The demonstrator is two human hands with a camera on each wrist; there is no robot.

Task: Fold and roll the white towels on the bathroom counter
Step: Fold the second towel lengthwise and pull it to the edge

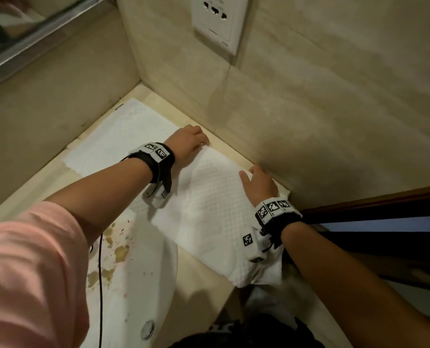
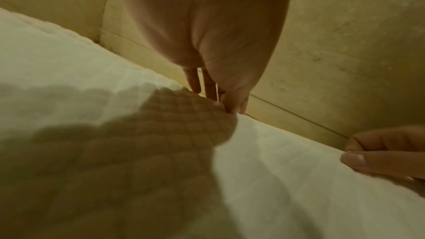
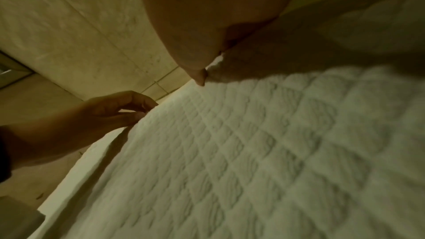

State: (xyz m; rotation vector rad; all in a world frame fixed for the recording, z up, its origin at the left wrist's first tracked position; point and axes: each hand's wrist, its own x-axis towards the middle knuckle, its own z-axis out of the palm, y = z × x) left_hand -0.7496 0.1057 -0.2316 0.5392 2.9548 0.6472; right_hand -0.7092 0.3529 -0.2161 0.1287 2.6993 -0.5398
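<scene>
A white towel (image 1: 209,202) with a diamond weave lies diagonally along the beige counter (image 1: 199,272). Its near end hangs over the front edge. My left hand (image 1: 194,144) pinches the towel's far edge close to the wall. In the left wrist view the left hand (image 2: 225,103) has its fingertips closed on a raised fold of the towel (image 2: 276,170). My right hand (image 1: 256,182) grips the same far edge further right. The right hand (image 2: 377,155) shows thumb against fingers on the hem. In the right wrist view the right hand (image 3: 202,77) nips the towel (image 3: 253,152), and the left hand (image 3: 128,112) pinches the edge beyond.
A stained white sink (image 1: 133,259) with a metal drain (image 1: 147,329) sits at the near left, and a black cable (image 1: 100,285) runs across it. The tiled wall with a socket (image 1: 216,23) stands just behind the hands. A dark wooden frame (image 1: 372,209) borders the right side.
</scene>
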